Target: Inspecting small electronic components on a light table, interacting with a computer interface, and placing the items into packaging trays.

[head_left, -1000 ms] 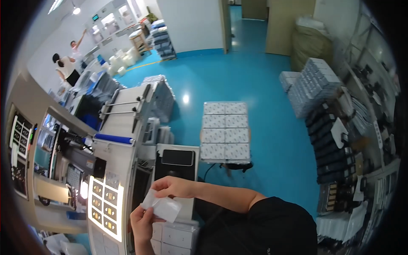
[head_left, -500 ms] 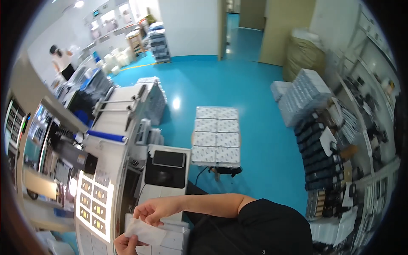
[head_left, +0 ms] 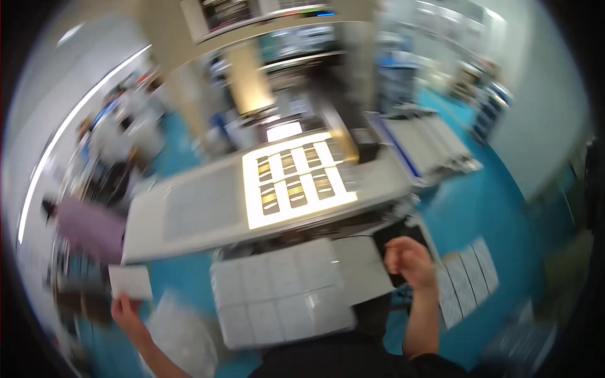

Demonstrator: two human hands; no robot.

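Observation:
At the lower left my left hand [head_left: 128, 313] is shut on a flat white card [head_left: 131, 281], thumb and fingers pinching its lower edge. On the right my right hand [head_left: 411, 263] is raised over a black mat [head_left: 386, 234], its fingers curled in and blurred; I see nothing in them. Between the two hands lies a wide pale block of white boxes [head_left: 277, 293] under what looks like clear film. Beyond it, a brightly lit panel [head_left: 296, 183] carries several dark rectangular pieces in two rows.
The long pale machine table [head_left: 201, 208] spans the view ahead, with a roller frame [head_left: 428, 145] at its right. A stack of white boxes [head_left: 467, 283] stands at the right. People [head_left: 91, 230] and a translucent bag [head_left: 179, 334] are on the left.
My view has swung left, so the lit panel now sits ahead. My hands, earlier together at the white card, are far apart; the card is in my left hand, and my right has released it.

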